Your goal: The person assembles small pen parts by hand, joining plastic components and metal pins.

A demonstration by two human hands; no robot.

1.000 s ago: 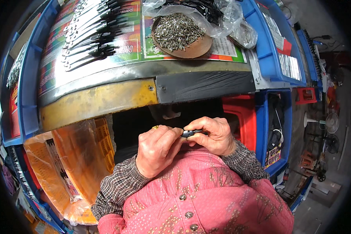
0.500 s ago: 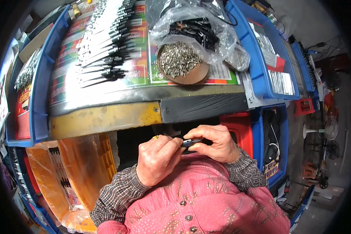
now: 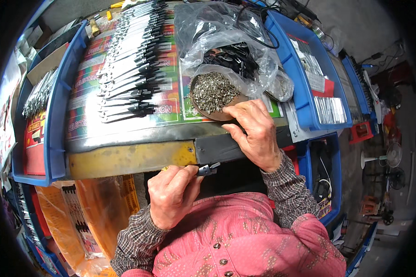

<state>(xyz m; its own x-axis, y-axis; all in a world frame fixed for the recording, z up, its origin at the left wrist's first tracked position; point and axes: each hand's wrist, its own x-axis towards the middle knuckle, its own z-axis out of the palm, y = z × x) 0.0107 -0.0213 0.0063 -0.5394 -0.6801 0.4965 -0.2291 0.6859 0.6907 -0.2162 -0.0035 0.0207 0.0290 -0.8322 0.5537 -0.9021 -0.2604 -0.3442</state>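
Near the table's front edge, my left hand [image 3: 173,194] is closed on a small dark plastic fitting [image 3: 205,170] with bright metal tips sticking out to the right. The covered end of the fitting is hidden in my fingers. My right hand [image 3: 255,134] reaches over the table, its thumb and index finger apart at the near right rim of a round brown dish [image 3: 235,99]. Heaped in that dish are many small silvery metal pieces [image 3: 212,90]. The index fingertip is beside the heap; I see nothing held between finger and thumb.
Long thin metal pieces with black ends [image 3: 134,69] lie in a row on the table's left. Behind the dish, a clear plastic bag [image 3: 189,34] holds black parts [image 3: 235,57]. Blue trays flank the table, left [image 3: 55,115] and right [image 3: 293,64]. Orange crates [image 3: 101,198] stand below left.
My right hand has left the fitting and moved up and forward to the dish. My left hand, still holding the fitting, has shifted slightly left. The whole view has tilted a little.
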